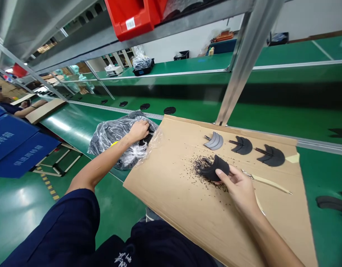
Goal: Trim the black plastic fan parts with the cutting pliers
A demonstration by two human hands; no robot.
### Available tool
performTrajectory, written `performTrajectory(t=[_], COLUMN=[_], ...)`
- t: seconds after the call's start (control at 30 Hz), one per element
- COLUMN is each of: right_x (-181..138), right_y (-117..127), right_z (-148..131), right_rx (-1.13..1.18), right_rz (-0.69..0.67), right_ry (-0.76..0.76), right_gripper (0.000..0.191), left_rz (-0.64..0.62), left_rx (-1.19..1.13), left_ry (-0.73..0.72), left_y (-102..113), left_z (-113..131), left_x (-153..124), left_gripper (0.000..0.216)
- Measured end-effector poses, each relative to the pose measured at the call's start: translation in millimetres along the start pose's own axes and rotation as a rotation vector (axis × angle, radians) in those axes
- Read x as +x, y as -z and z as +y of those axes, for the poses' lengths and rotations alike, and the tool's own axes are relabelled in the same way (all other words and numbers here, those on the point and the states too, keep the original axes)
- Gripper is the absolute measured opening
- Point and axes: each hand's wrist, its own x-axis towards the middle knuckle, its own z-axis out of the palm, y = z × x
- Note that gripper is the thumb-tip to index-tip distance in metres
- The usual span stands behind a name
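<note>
My right hand (239, 185) grips a curved black part (215, 168) between thumb and fingers, low over a cardboard sheet (171, 200). Small black crumbs (199, 168) lie scattered around and beneath this part. My left hand (140, 130) is at the mouth of a clear plastic bag (109, 135) holding black pieces; its fingers are curled and the tips are hidden. Along the far side of the cardboard lie a grey curved part (214, 141) and two black ones with thin stems. Near my right hand rests a slim beige-handled tool (268, 182).
A belt (193, 115) behind the cardboard carries several flat black pieces. An aluminium post (243, 63) rises at the cardboard's back edge, and a red bin (137, 18) sits on the shelf overhead. Blue boxes (20, 144) and another person (9, 105) are at left.
</note>
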Motion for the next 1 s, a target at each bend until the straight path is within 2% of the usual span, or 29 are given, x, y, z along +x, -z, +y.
performTrajectory(t=[0.17,0.3,0.4,0.5,0.57,0.63,0.73,0.8,0.9,1.0], right_x=[1.2,1.6,0.1,-2.7,-5.1,-7.3,-9.9,-11.4,-14.4,-17.9], right_y=[0.6,1.3,0.7,-1.2,-2.9,-4.2,-4.4,-3.6,-3.2,-4.8], right_z=[1.7,1.3,0.0,-2.8,-4.5,-4.9,-2.3,0.0,1.4,1.4], right_rx=[0.046,0.048,0.034,0.052,0.081,0.118,0.18,0.204,0.159,0.071], right_rz=[-0.003,0.007,-0.023,-0.086,-0.115,-0.132,-0.124,-0.103,-0.06,-0.053], right_ry=[0.005,0.004,-0.017,-0.086,-0.131,-0.161,-0.176,-0.168,-0.129,-0.091], right_gripper=[0.046,0.04,0.037,0.039,0.04,0.04,0.041,0.042,0.041,0.04], left_rz=[0.072,0.226,0.318,0.337,0.339,0.335,0.307,0.251,0.151,0.187], left_rx=[-0.098,-0.257,-0.446,-0.912,-1.342,-1.585,-1.711,-1.782,-1.766,-1.502], left_ry=[0.031,0.126,0.21,0.155,0.059,-0.023,-0.131,-0.195,-0.26,-0.358], left_y=[2.2,10.0,14.9,19.2,22.2,24.5,23.7,19.3,10.7,5.5], left_z=[-4.3,-11.6,-3.4,31.3,68.1,108.6,160.8,183.9,200.1,199.3], left_x=[-12.1,-36.5,-49.1,-52.1,-51.3,-51.3,-54.8,-58.0,-62.0,-64.6], left_gripper=[0.02,0.016,0.018,0.02,0.027,0.036,0.038,0.036,0.037,0.035])
